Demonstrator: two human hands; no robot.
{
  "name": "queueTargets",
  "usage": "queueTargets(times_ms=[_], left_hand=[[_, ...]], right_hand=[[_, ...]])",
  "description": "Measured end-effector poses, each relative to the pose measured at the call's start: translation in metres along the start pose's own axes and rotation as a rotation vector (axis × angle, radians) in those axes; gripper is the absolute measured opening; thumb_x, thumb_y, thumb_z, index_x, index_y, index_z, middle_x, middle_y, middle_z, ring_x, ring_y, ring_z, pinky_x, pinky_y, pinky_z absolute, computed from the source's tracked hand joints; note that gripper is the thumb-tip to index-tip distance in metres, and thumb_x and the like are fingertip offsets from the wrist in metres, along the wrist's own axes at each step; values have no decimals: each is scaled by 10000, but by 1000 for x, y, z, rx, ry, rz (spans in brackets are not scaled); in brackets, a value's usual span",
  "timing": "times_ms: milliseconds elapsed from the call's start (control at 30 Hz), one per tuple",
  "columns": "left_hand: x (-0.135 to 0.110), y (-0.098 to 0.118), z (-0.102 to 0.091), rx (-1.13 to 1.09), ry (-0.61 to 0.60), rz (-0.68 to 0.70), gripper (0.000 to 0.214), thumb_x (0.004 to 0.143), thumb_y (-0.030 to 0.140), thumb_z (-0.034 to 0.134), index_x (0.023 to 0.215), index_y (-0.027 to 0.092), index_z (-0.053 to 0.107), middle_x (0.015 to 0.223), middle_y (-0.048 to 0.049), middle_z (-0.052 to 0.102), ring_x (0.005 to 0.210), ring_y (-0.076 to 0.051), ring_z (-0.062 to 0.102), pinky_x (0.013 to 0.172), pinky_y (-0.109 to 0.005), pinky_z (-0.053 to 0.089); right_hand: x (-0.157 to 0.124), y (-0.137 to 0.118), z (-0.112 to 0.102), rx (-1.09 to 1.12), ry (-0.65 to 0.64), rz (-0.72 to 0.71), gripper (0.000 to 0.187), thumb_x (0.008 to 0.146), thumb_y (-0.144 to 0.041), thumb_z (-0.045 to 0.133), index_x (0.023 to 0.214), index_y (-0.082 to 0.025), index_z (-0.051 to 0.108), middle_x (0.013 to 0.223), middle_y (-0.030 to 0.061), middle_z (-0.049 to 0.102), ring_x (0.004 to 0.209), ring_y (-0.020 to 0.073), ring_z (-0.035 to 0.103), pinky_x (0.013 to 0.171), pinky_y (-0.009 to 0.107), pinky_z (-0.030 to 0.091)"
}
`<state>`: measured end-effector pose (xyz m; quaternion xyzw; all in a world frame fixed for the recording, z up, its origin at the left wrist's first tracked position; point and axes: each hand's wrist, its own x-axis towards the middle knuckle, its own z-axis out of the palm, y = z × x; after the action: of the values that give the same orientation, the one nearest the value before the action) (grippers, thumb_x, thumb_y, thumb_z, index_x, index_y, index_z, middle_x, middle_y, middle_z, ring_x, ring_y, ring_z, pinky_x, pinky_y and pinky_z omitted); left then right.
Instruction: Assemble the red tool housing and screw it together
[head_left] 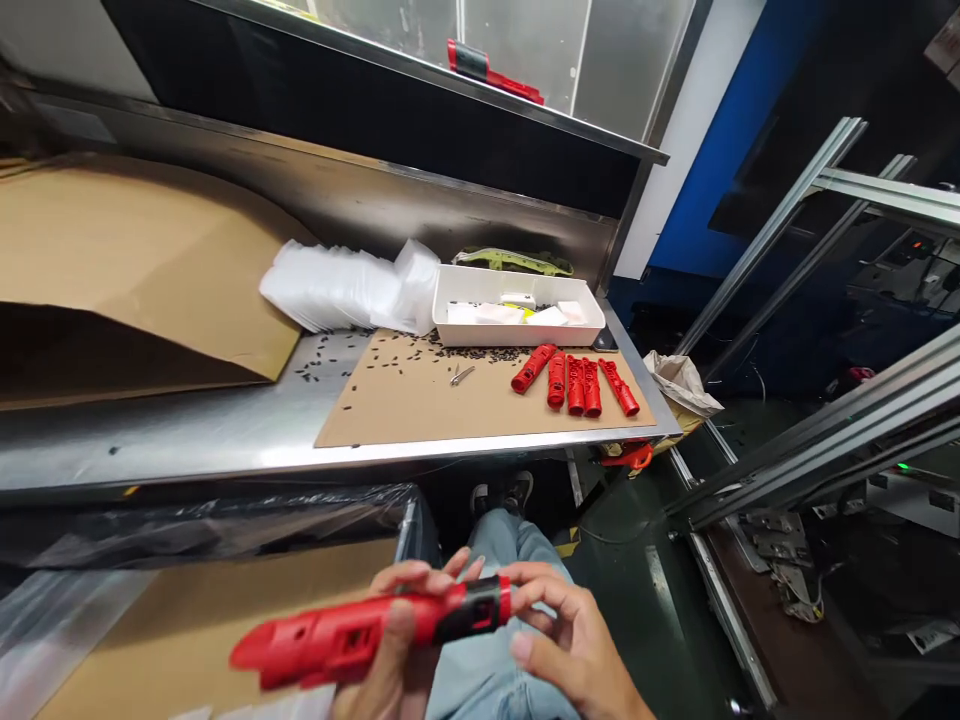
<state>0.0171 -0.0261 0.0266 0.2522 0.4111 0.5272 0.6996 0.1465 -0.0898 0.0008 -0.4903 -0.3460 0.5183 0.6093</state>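
Observation:
Over my lap, my left hand [397,640] grips a long red plastic housing [322,640] with a black band near its right end. My left thumb lies along its near side and the fingers wrap behind it. My right hand [562,630] is at the banded end, its fingertips at the rim and its thumb held apart. On the cardboard sheet [420,410] ahead lie several similar red housings [556,380]. Small black pieces [487,354] are scattered on the sheet near a small metal tool [463,376].
A white bin [517,335] holding small packets stands behind the housings. Stacked white foam sheets [337,290] and a large cardboard box [150,240] are to its left. Another red housing [495,75] rests on the ledge above. A plastic-lined box [225,570] is below left; metal framing [825,400] is right.

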Motion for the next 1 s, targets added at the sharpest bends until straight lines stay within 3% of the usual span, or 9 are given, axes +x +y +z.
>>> queueTargets(times_ms=[133,233,367,467,567,633,767,833,1000], left_hand=[[21,10,-2,-224,144,-203,225,976,302,501,901,280,712,793,22,697,1018,-196,697,832,-302,605],[29,12,1,-317,259,-349,430,1012,185,334,828,217,721,729,-22,692,923,-203,730,761,-332,625],[33,7,1,-366,307,-439,415,1001,188,349,818,207,721,727,-41,694,893,-221,735,728,-323,625],[37,-2,-2,-359,250,-408,133,773,320,785,828,222,715,744,-29,690,975,-283,709,789,-336,616],[43,-8,-2,-327,201,-401,547,357,310,1009,805,228,706,731,-13,676,1014,-305,684,816,-314,601],[46,-10,1,-309,173,-432,554,345,313,1014,793,219,703,722,-12,660,1021,-298,679,808,-294,596],[49,-7,12,-316,165,-501,126,781,284,794,792,200,700,710,-14,634,896,-220,704,815,-292,595],[50,-4,18,-326,198,-529,279,971,226,502,768,194,691,689,-17,621,815,-168,709,823,-286,591],[53,-3,26,-363,263,-563,446,1023,214,330,749,182,680,660,-19,613,800,-162,719,847,-350,598]], right_hand=[[3,4,1,-176,150,-81,367,754,-574,760,748,-208,729,1220,134,659,1225,298,582,1103,454,389],[7,7,9,-254,204,-148,364,821,-595,680,820,-239,761,1264,130,655,1276,304,553,1131,477,378],[12,12,20,-329,166,-177,386,899,-583,579,1055,-278,757,1408,107,585,1404,300,427,1171,491,333],[16,19,24,-333,132,-181,416,927,-573,534,1149,-280,729,1465,97,537,1443,303,366,1197,505,286],[20,26,22,-347,139,-203,411,921,-592,538,1150,-307,725,1488,74,517,1455,308,344,1198,521,278],[23,29,17,-396,129,-245,400,914,-607,540,1107,-320,741,1496,59,508,1465,321,321,1187,544,284],[32,28,2,-587,101,-456,369,925,-582,535,991,-312,778,1446,64,556,1449,355,328,1154,570,316],[36,25,-6,-697,88,-579,336,934,-551,539,963,-311,772,1374,73,613,1395,348,411,1152,572,310],[48,14,-19,-917,68,-761,319,940,-560,533,914,-295,708,1256,74,656,1345,327,484,1174,579,276]])
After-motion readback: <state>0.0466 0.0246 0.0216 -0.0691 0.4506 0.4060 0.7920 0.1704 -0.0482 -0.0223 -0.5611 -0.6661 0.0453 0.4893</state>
